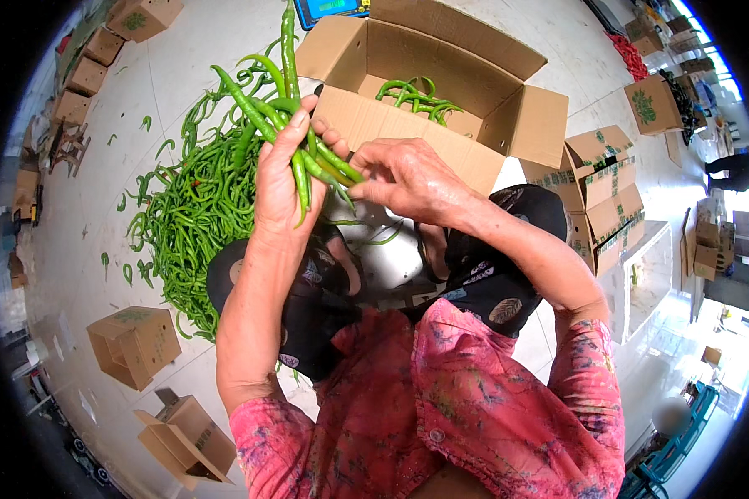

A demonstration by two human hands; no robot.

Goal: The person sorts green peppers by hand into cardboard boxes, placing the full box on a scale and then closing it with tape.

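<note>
My left hand holds a bunch of long green chili peppers, their ends pointing both up and down past the fingers. My right hand pinches the lower ends of a few of these peppers between thumb and fingers. Just beyond both hands stands an open cardboard box with some green peppers on its bottom. A large heap of green peppers lies on the floor to the left, partly hidden behind my left forearm and knee.
A blue digital scale is behind the box. Stacked cardboard boxes and a white foam box stand at the right. Two open cartons sit at the lower left. Loose peppers are scattered on the floor beside the heap.
</note>
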